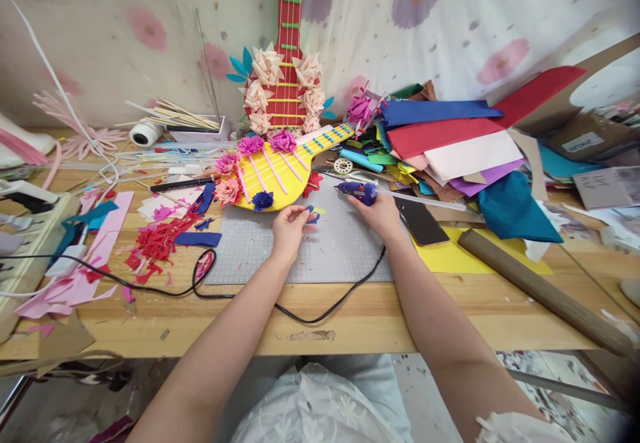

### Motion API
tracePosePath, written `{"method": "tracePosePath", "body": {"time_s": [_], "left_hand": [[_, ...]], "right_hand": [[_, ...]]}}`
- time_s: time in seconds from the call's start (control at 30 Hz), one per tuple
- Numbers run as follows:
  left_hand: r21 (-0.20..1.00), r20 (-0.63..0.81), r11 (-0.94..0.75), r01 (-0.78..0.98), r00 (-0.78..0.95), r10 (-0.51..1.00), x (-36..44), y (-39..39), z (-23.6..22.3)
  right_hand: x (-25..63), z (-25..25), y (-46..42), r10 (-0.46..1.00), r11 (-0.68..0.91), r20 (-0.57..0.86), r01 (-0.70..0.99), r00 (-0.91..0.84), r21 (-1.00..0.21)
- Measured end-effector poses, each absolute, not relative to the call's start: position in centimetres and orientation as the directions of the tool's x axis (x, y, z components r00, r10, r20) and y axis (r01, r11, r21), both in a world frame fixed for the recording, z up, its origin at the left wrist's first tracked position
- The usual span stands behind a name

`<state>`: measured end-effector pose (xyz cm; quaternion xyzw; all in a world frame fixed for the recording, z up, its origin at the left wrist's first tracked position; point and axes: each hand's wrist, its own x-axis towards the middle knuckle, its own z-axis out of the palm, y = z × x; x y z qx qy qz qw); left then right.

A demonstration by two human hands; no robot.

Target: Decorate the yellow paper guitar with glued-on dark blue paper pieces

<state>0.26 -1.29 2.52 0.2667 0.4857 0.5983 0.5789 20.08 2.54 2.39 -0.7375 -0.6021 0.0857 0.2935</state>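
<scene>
Between the fingertips of my left hand (290, 230) is a small blue paper piece (313, 216), held over the grey cutting mat (340, 256). My right hand (381, 213) grips a blue glue gun (361, 192), its nozzle pointing left toward that piece but apart from it. A clear glue stick (420, 200) sticks out of the gun's back end. Just beyond my left hand lies a yellow paper guitar (277, 180) with pink, coral and dark blue paper flowers on its body. A red paper flower (313, 184) rests beside its lower edge.
A red guitar (287, 96) with pale flowers stands against the curtain. Stacked coloured paper (450, 136) and a cardboard tube (540, 290) lie on the right, near a black phone (423, 221). Red scraps (163, 236) cover the left. The gun's black cord (325, 316) loops along the front.
</scene>
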Motion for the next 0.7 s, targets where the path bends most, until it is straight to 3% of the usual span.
{"method": "tracePosePath", "body": {"time_s": [0.1,0.23,0.33,0.43,0.53,0.7], "left_hand": [[0.788,-0.377,0.233,-0.569,-0.148,0.914,0.5,-1.5,3.8],[0.609,-0.535,0.357,-0.708,-0.034,0.844,0.7,-1.6,5.3],[0.510,-0.588,0.397,-0.763,0.027,0.808,1.0,-1.7,5.8],[0.446,-0.614,0.403,-0.799,0.054,0.787,1.2,-1.8,6.1],[0.429,-0.611,0.389,-0.815,0.055,0.790,1.1,-1.6,6.2],[0.552,-0.555,0.357,-0.754,-0.012,0.832,0.8,-1.7,6.1]], "right_hand": [[20.9,3.7,1.3,0.923,-0.138,0.266,0.887,0.276,-0.441],[20.1,5.2,-0.5,0.982,-0.148,0.051,0.901,0.184,-0.408],[17.2,5.4,-1.0,0.996,0.066,0.094,0.757,-0.006,-0.650],[13.6,4.8,-0.6,0.988,0.144,0.116,0.359,-0.097,-0.922],[10.9,4.2,-0.1,0.998,0.039,0.033,0.107,-0.057,-0.994],[9.1,3.9,0.3,1.000,0.006,0.006,0.005,0.002,-1.000]]}}
